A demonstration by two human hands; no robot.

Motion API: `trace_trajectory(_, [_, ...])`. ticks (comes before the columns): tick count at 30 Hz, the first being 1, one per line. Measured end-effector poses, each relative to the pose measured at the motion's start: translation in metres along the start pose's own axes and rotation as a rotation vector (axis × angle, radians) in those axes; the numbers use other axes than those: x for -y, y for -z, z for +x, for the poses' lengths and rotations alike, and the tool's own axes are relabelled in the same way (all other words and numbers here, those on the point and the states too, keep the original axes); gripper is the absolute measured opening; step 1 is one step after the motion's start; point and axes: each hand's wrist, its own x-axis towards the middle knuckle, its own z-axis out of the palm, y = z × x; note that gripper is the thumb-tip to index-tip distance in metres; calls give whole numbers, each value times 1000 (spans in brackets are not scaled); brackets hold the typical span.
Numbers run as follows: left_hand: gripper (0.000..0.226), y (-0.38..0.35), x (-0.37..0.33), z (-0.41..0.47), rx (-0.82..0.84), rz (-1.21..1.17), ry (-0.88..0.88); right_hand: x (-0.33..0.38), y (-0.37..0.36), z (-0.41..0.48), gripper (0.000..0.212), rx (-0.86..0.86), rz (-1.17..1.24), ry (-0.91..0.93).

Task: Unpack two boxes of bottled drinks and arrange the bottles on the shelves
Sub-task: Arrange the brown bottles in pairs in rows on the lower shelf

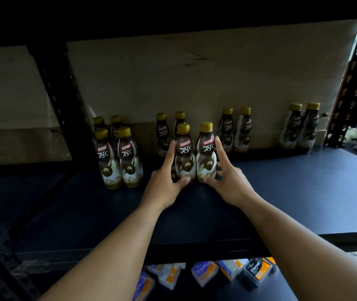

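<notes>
Two brown-and-cream coffee bottles with gold caps stand side by side on the dark shelf board (281,192). My left hand (166,177) lies against the left bottle (185,157), fingers straight up its left side, thumb at its base. My right hand (225,177) mirrors it on the right bottle (206,155), index finger straight along its right side, thumb at the foot. Both bottles stand upright, touching each other. A group of several matching bottles (119,159) stands to the left.
More bottle pairs line the cardboard back wall: behind my hands (162,133), at centre right (236,129) and at far right (301,127). Black slotted uprights (53,88) frame the bay. Packaged goods (258,270) lie on the shelf below.
</notes>
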Motion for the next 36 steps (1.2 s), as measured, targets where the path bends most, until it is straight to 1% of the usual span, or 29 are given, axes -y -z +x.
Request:
trace_trajectory(6, [119,1,0,-1,-15,-14,56,2,3,-2,123,1,31,-39])
trace_trajectory(9, [122,5,-1,-7,-37,-21,92,3,8,-6,117,-8,44,-66])
trace_trajectory(12, [118,10,-5,-21,-43,11,128,6,19,-18,109,18,22,-166])
trace_trajectory(13, [115,12,-6,-28,-37,21,147,8,23,-25,103,33,4,-193])
trace_trajectory(15, [102,17,-11,-45,-14,38,171,12,31,-44,84,48,-49,-209])
trace_trajectory(18, [74,26,-23,-79,84,83,173,22,42,-85,54,42,-153,-176])
trace_trajectory(20, [63,31,-35,-112,128,111,148,28,48,-117,44,34,-236,-137])
trace_trajectory(22, [57,33,-45,-150,126,111,106,32,51,-152,44,65,-343,-78])
trace_trajectory(24, [52,34,-53,-187,128,93,55,35,54,-188,48,113,-333,-52])
trace_trajectory(26, [48,33,-57,-220,148,-20,88,40,62,-223,53,206,-208,-146])
trace_trajectory(28, [46,30,-54,-250,186,-176,180,45,70,-260,59,373,-78,-273])
trace_trajectory(29, [46,29,-52,-266,225,-198,223,46,73,-282,61,451,-36,-327])
trace_trajectory(30, [50,28,-51,-282,281,-178,255,46,74,-304,64,490,-17,-354])
trace_trajectory(31, [56,27,-49,-297,374,-121,276,41,73,-328,68,495,-14,-371])
trace_trajectory(32, [62,28,-49,-310,513,-46,284,35,72,-350,72,509,-68,-381])
trace_trajectory(33, [66,28,-48,-322,699,64,267,31,70,-371,73,582,-179,-386])
trace_trajectory(34, [68,28,-50,-333,875,163,241,29,66,-388,74,710,-329,-381])
trace_trajectory(35, [76,24,-48,-341,1014,248,223,27,62,-400,75,841,-437,-387])
trace_trajectory(36, [80,21,-48,-347,1090,292,223,27,57,-408,76,923,-449,-405])
